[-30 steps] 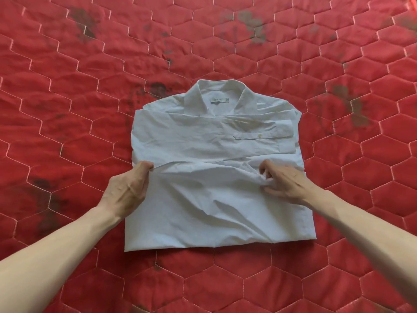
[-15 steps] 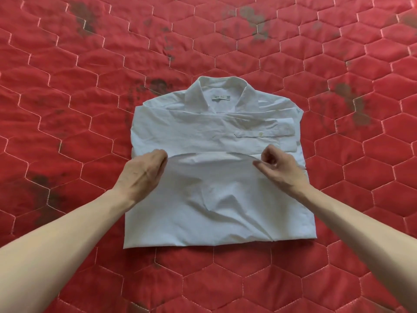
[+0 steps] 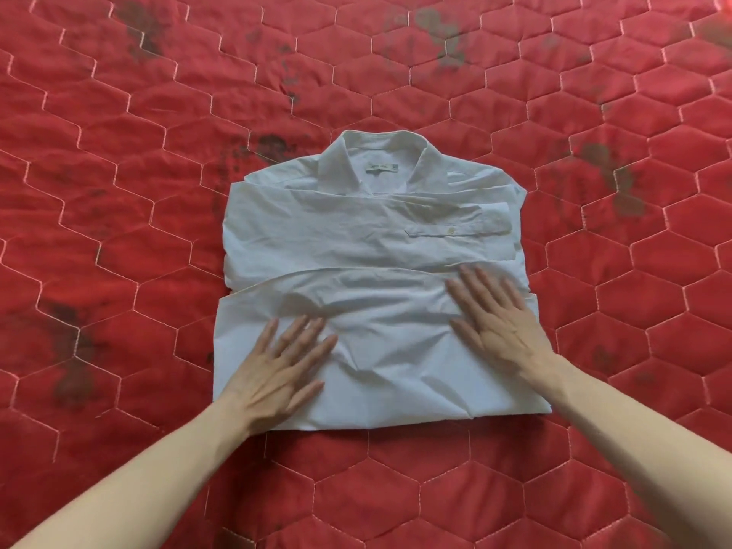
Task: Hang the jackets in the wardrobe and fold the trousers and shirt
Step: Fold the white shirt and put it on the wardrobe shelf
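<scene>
Both hands have let go of the hem edge they pinched a moment ago and now lie flat on the lower panel. Left hand (image 3: 277,374) rests palm down, fingers spread, gripping nothing; right hand (image 3: 499,322) does the same, its fingertips just short of the folded edge. I find the shirt (image 3: 356,247) lying on the quilt (image 3: 119,192), collar (image 3: 372,152) at the far end from my palms, sleeves crossed beyond my fingertips. Creases remain between the two palms. My judgement: smoothing is the step in hand. I should press outward from that middle ridge toward each side, keeping the near fold square, before any further fold.
</scene>
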Demonstrator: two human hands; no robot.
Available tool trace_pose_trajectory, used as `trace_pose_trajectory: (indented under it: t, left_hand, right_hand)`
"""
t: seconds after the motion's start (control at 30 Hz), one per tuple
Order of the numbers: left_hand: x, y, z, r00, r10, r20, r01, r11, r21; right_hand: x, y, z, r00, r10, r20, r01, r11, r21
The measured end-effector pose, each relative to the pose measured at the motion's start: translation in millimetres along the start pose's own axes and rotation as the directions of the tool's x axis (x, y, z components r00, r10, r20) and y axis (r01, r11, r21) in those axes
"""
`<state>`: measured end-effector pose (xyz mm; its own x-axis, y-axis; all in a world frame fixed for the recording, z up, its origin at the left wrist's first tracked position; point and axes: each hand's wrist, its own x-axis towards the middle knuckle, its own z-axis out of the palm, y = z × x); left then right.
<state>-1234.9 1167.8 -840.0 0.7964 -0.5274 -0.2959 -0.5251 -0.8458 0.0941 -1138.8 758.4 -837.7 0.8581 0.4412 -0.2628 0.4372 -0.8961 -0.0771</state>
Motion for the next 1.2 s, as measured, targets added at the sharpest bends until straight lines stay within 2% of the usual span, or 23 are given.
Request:
trace_pose_trajectory:
  t: [0.07,0.17,0.23,0.27,0.33,0.4,0.47,0.53,0.67,0.8,0.87,0.97,1.0,1.03,1.1,1.2]
  left_hand:
    - [-7.9,4.2,6.2,0.998,-0.056,0.027,0.057,0.998,-0.034]
    - [-16.7,14.0,2.1,0.996,-0.079,0.041,0.082,0.993,-0.080]
    - [-28.9,21.0,-1.0,0.999,-0.017,0.036,0.019,0.997,-0.077]
    - [-36.3,22.3,-1.8,0.999,0.019,0.041,-0.016,0.997,-0.073]
    - [-50.1,21.6,-1.0,0.994,0.030,0.101,-0.026,0.999,-0.046]
    - [-58.4,23.0,1.6,0.983,-0.073,0.170,0.074,0.997,0.000]
    - [-60.3,25.2,4.5,0.976,-0.175,0.130,0.172,0.984,0.040]
    - [-59.1,26.0,5.6,0.964,-0.253,0.084,0.251,0.968,0.027]
    - [-59.0,29.6,7.2,0.951,-0.309,0.025,0.309,0.951,-0.016]
    - [-69.2,23.6,0.3,0.951,-0.284,0.119,0.290,0.957,-0.031]
    - [-80.7,15.4,-2.3,0.946,-0.264,0.189,0.275,0.961,-0.034]
    - [-92.5,7.5,-21.4,0.940,-0.157,0.302,0.193,0.977,-0.094]
    - [-98.2,5.7,-28.6,0.919,-0.134,0.370,0.196,0.971,-0.137]
    - [-103.2,5.4,-39.8,0.865,-0.104,0.491,0.232,0.950,-0.208]
    - [-105.1,1.2,-56.5,0.781,-0.078,0.619,0.337,0.888,-0.312]
    - [-97.2,-12.8,-84.6,0.673,-0.057,0.737,0.453,0.820,-0.351]
  right_hand:
    - [-1.8,4.8,-0.5,0.988,0.152,-0.007,-0.152,0.988,0.014]
    - [-14.5,-1.3,-9.6,0.978,0.127,-0.164,-0.128,0.992,0.004]
    - [-35.8,-4.2,-14.4,0.969,0.008,-0.246,0.002,0.999,0.040]
    - [-50.2,-3.8,-15.9,0.967,-0.086,-0.241,0.097,0.995,0.035]
    - [-82.0,-0.2,-14.9,0.942,-0.305,-0.137,0.303,0.952,-0.039]
    - [-109.8,9.8,-7.3,0.916,-0.400,0.018,0.400,0.913,-0.080]
    - [-125.0,21.9,1.2,0.935,-0.344,0.089,0.351,0.934,-0.075]
    - [-127.6,24.7,4.6,0.965,-0.246,0.091,0.252,0.966,-0.054]
    - [-120.8,7.3,9.6,0.990,-0.140,-0.012,0.140,0.989,-0.039]
    - [-130.6,0.0,1.1,0.998,-0.066,-0.020,0.068,0.994,0.083]
    - [-143.0,1.1,-10.9,0.996,-0.088,0.024,0.084,0.988,0.127]
    - [-160.2,0.4,-37.8,0.971,-0.207,0.122,0.184,0.967,0.178]
    - [-166.0,0.9,-45.7,0.963,-0.231,0.141,0.207,0.964,0.167]
    - [-171.8,1.4,-49.4,0.945,-0.279,0.170,0.245,0.950,0.195]
    - [-184.1,2.1,-56.1,0.915,-0.336,0.222,0.277,0.925,0.259]
    - [-195.5,5.6,-68.5,0.939,-0.307,0.154,0.234,0.901,0.366]
